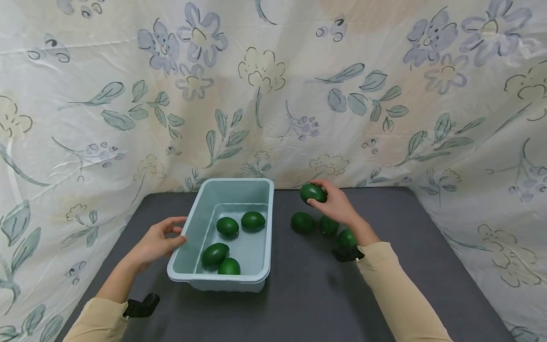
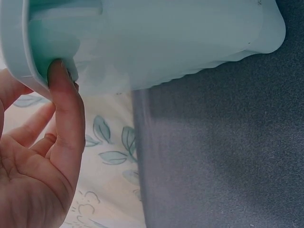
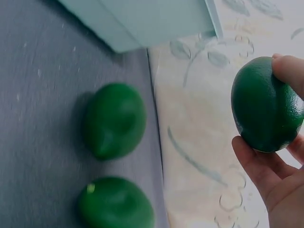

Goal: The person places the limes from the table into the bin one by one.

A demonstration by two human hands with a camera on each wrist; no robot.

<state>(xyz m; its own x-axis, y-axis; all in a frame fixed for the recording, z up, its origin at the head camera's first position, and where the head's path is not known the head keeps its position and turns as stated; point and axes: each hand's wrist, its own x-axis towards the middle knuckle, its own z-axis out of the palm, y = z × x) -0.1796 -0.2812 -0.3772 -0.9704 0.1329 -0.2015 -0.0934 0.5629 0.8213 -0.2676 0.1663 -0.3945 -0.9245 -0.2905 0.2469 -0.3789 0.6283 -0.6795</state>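
Observation:
A glossy dark green oval fruit (image 3: 266,104), like an avocado or a lime, is held between the thumb and fingers of my right hand (image 1: 335,204). It hangs above the far part of the table, right of the pale blue-green plastic tub (image 1: 271,228). Below that hand lie more such fruits: one green fruit (image 1: 303,223) in front, another green fruit (image 1: 329,225) and a third (image 1: 346,238) partly hidden by the arm. My left hand (image 1: 155,242) grips the tub's left rim with curled fingers and thumb; the tub wall (image 2: 180,38) stands beside them. Several green fruits (image 1: 227,227) rest inside the tub.
The tub stands on a dark grey table (image 1: 299,304), left of the loose fruits. A floral cloth (image 1: 290,95) hangs behind the table and along both sides. Each wrist wears a black strap (image 1: 142,306).

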